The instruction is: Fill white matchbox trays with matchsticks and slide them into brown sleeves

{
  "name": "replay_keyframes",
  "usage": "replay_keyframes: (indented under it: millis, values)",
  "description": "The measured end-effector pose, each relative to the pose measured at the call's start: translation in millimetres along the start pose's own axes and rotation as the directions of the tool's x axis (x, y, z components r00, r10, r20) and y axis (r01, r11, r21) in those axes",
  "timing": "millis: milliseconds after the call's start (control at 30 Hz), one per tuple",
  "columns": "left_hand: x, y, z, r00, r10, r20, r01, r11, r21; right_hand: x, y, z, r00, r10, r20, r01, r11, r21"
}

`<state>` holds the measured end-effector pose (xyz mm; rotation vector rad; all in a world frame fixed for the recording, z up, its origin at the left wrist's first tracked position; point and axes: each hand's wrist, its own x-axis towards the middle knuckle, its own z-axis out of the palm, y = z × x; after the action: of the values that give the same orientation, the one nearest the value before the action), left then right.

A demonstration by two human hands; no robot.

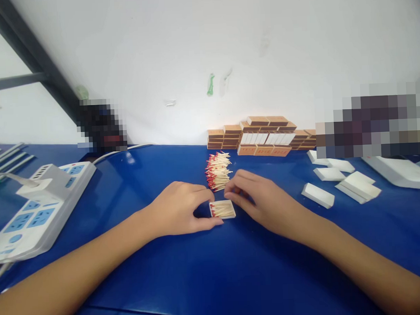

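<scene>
A small white matchbox tray (234, 214) lies on the blue table, partly filled with red-tipped matches (222, 209). My left hand (184, 207) grips the tray at its left end, thumb along the near side and fingers at the far side. Just beyond the tray is a loose pile of matches (218, 172), most red heads pointing left. Between pile and tray, at the right, my right hand (264, 199) has its fingers curled and closed; whether a match is between the fingertips cannot be made out.
Stacked brown matchboxes (265, 149) stand against the white wall. Several white box trays (318, 195) lie scattered at the right, beside a larger white object (402, 172). A power strip (52, 206) with a plugged-in charger sits at the left. Two blurred patches hide things at the back.
</scene>
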<state>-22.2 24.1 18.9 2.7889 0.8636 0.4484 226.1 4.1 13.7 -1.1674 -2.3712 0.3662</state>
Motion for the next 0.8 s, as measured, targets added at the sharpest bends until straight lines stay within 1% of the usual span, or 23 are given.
replay_keyframes:
  millis: [67,167,233,367,567,700,800]
  values:
    - [-1,0,0.4,1.0,0.028,-0.002,-0.028,1.0,0.002,4,9,6,0.999,-0.01,-0.035,0.009,0.999,-0.037]
    - [-1,-1,0.7,0.999,0.047,-0.004,-0.047,0.999,0.004,9,22,11,1.0,-0.026,-0.017,0.025,0.997,-0.076]
    - [0,-1,0.5,0.999,0.049,-0.004,-0.049,0.999,0.003,11,25,12,1.0,-0.015,-0.003,0.015,0.996,-0.084]
    - [1,-3,-1.4,0.999,0.039,0.005,-0.039,0.999,0.007,10,23,10,1.0,0.011,0.007,-0.01,0.993,-0.117]
    - [2,-3,-4.6,1.0,-0.002,0.004,0.002,1.0,0.004,7,23,7,0.997,0.064,0.048,-0.06,0.995,-0.073]
    - [2,-4,-4.8,1.0,-0.01,0.008,0.01,1.0,-0.007,7,22,8,0.997,0.064,0.042,-0.06,0.995,-0.076]
    - [2,-5,-4.4,1.0,-0.009,0.008,0.009,1.0,-0.007,7,24,4,0.996,0.07,0.049,-0.065,0.994,-0.09]
